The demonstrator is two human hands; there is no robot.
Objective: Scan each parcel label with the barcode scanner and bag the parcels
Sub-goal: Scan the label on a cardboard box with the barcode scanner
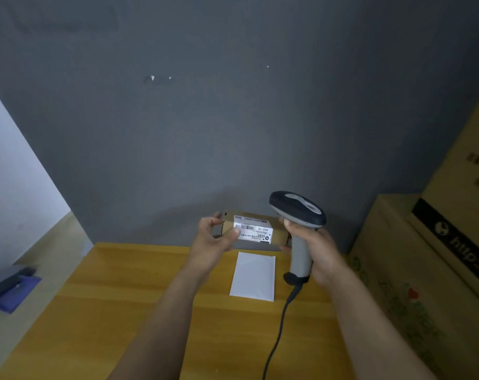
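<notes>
My left hand (214, 237) holds a small brown cardboard parcel (279, 233) by its left end, lifted above the far edge of the table, thumb on the front. Its white barcode label (253, 230) faces me. My right hand (313, 249) grips the grey handle of a barcode scanner (298, 208), whose dark head sits just right of and above the parcel. The scanner's dark cable (278, 333) trails down toward me. A flat white mailer bag (253, 275) lies on the table below the parcel.
The wooden table (117, 311) stands against a dark grey wall (232, 119). Large cardboard boxes (424, 270) are stacked at the table's right side. A dark blue object (11, 286) sits on the floor at the left.
</notes>
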